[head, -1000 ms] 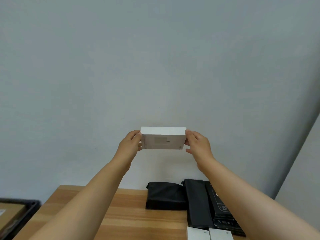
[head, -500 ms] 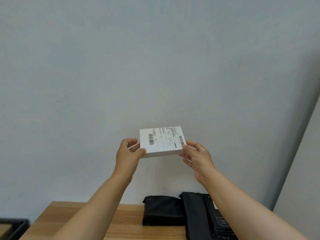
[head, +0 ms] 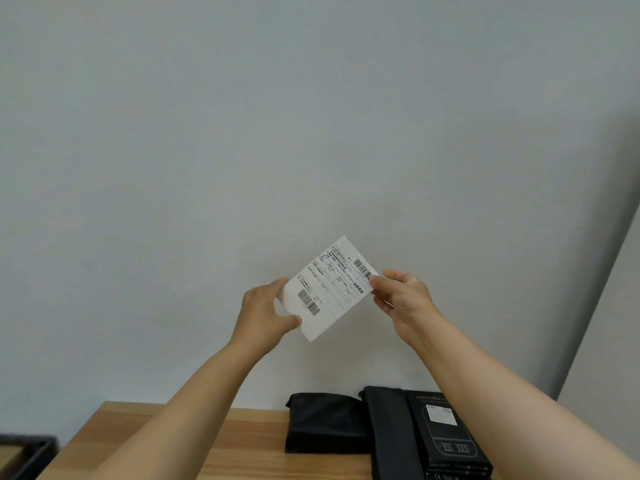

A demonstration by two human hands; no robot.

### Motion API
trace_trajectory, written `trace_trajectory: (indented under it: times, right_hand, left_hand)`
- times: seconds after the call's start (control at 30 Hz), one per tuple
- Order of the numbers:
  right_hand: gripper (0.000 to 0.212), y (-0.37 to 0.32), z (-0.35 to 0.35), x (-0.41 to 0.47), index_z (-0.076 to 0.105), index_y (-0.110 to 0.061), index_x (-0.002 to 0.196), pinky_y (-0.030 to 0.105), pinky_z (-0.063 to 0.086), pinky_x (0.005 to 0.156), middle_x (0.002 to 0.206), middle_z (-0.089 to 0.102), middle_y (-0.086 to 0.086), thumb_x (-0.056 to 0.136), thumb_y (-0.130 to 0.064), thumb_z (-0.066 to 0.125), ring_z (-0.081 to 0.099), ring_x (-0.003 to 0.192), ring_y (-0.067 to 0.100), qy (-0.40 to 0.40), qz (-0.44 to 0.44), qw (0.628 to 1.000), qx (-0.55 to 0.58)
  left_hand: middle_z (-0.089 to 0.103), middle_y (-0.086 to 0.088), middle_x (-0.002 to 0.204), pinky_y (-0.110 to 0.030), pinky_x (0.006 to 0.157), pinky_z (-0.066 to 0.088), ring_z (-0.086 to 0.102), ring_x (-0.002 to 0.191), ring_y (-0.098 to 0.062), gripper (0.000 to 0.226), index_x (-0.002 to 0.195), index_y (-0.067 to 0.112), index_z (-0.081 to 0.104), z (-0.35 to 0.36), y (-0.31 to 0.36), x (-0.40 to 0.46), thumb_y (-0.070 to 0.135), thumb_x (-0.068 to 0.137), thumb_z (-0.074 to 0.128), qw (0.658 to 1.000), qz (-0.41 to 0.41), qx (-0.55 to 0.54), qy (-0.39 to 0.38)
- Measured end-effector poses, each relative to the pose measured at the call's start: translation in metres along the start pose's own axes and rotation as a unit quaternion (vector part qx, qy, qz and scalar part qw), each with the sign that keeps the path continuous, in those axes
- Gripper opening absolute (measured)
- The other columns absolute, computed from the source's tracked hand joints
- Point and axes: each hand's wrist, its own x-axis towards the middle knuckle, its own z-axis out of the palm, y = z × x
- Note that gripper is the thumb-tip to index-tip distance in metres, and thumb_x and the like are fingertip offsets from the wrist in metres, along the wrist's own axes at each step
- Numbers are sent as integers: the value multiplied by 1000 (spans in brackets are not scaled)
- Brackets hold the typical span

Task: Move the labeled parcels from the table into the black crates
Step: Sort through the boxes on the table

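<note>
White parcel [head: 327, 289] is up in the air in front of the grey wall [head: 242, 133], well above the bench [head: 242, 445], tilted so its printed label with two barcodes faces the camera. Left hand [head: 265, 315] grips the lower-left edge, thumb curled onto the label face near the bottom corner, fingers behind and out of sight. Right hand [head: 401, 299] pinches the upper-right corner, thumb tip on the label by the barcode, other fingers loosely curled behind. Both hands are closed on the parcel, neither one free. Step in hand looks like a label check on a lifted parcel, before the drop. Next move calls for carrying it left and down to the black crate [head: 31, 455], which shows only as a corner at the lower-left frame edge beside the bench; what sits inside is probably cardboard, too cropped to tell. One hand could take it alone, it seems light and thin. More work is left: a black pouch [head: 322, 424] and a second black pouch [head: 388, 434] lie on the bench against the wall, and just right of them a black printed box [head: 446, 441] with a small white label on top.
</note>
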Motion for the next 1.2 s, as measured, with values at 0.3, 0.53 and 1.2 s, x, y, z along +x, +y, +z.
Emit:
trace_trajectory:
  times: [0.3,0.53,1.2]
  right_hand:
    - [43,9,42,-1,51,-9,119,27,48,83,98,64,5,80,-8,72,60,84,14,-19,-25,999,-31]
    - [37,44,78,-25,56,-14,115,33,50,89,100,72,2,83,0,67,67,94,17,-48,-32,994,-93]
    - [24,135,163,-106,63,-23,103,26,47,73,88,71,-3,86,-7,66,63,81,11,-226,29,957,-179]
  left_hand:
    - [71,13,94,-13,60,42,64,82,-4,32,104,32,66,-20,-21,-21,6,88,57,988,-64,-126,-65]
    - [71,10,94,-22,69,46,66,89,-10,27,107,26,67,-44,-56,-30,10,87,61,978,-115,-165,-56]
    - [70,10,98,-20,79,50,65,92,-9,24,103,25,67,-125,-122,-146,10,85,62,957,-240,-144,81]
